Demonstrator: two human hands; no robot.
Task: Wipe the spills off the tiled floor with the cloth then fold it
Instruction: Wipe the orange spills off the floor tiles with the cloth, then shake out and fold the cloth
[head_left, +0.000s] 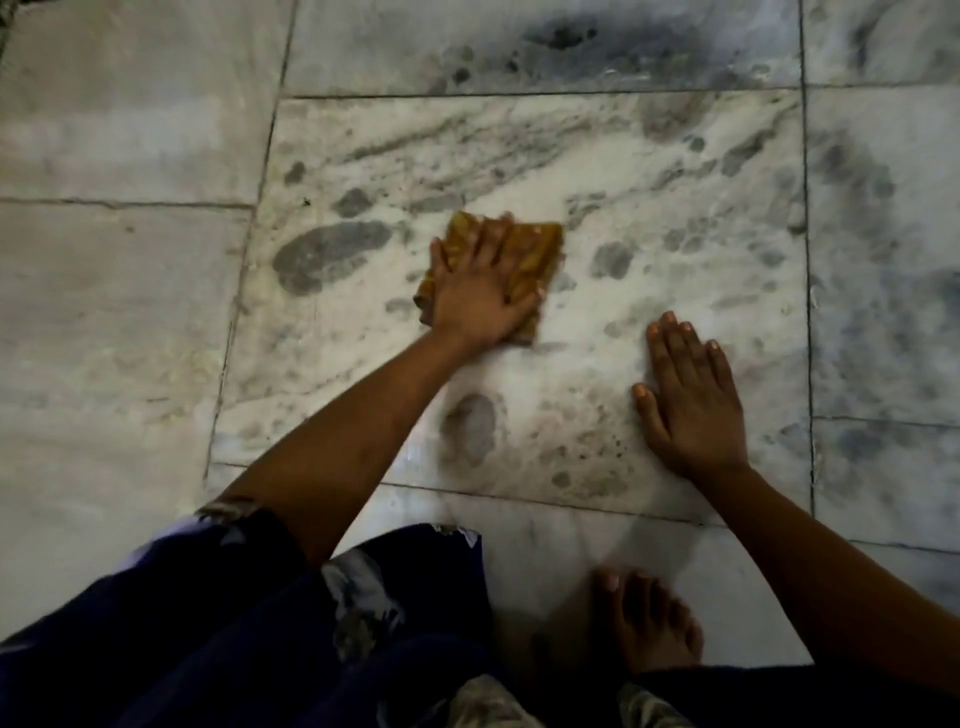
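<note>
Left hand (480, 291) presses flat, fingers spread, on the cloth (524, 254), gripping nothing; the cloth lies bunched on the centre tile (519, 145). Right hand (691, 395) rests flat on the floor beside it, bracing. Recommended: even palm pressure; overlap strokes across any wet patches; fold afterwards.

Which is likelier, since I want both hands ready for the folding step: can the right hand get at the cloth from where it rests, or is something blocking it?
Probably yes. The right hand lies flat on the floor, apart from the cloth, with only bare tile between them. The left hand presses on the cloth but leaves its right edge exposed.
</note>
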